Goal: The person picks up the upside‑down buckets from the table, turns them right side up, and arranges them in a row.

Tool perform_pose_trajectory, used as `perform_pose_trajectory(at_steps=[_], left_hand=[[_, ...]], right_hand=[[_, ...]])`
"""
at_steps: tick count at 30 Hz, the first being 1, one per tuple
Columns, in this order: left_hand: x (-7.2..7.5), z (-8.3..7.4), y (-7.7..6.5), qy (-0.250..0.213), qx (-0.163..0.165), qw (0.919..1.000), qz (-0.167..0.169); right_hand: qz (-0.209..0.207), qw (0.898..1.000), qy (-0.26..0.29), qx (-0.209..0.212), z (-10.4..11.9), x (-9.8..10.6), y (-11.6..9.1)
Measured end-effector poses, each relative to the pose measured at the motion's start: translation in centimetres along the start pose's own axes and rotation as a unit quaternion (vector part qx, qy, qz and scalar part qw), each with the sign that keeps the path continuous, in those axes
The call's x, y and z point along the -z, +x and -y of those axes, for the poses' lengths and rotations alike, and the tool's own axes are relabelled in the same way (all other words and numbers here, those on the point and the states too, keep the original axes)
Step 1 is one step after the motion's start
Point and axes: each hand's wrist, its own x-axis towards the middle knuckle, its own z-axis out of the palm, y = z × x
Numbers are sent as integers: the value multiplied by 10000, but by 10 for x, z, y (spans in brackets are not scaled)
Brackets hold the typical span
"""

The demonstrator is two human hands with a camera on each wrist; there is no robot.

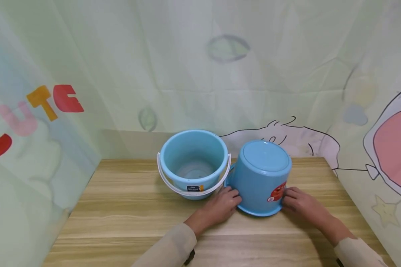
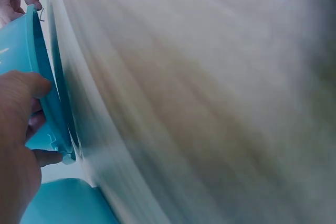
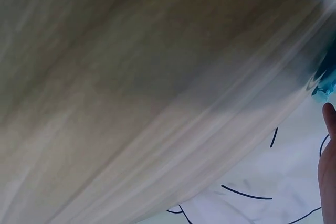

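A blue plastic bucket stands upside down on the wooden table, its base facing up and a red label on its side. My left hand grips its rim at the left, and in the left wrist view the fingers curl at the rim's edge. On the opposite side my right hand holds the rim near the label. Just left of it, a second light blue bucket sits upright, its white handle hanging down in front. The right wrist view catches only part of the right hand.
Wood-grain tabletop extends left of and in front of the buckets. A pale printed curtain hangs close behind the table and along both sides.
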Motion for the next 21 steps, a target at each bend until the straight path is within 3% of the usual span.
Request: perform_pose_trajectory(at_steps=[5, 16, 21], left_hand=[[0, 0, -1, -136, -61, 9991, -386], [6, -2, -1, -380, 32, 9969, -687], [7, -2, -3, -427, -58, 9942, -984]], right_hand=[[-240, 9997, 89, -25, 3, 2, -1], [-667, 9975, 157, -147, 8, 0, -1], [-782, 9966, 189, -181, 11, -1, -3]])
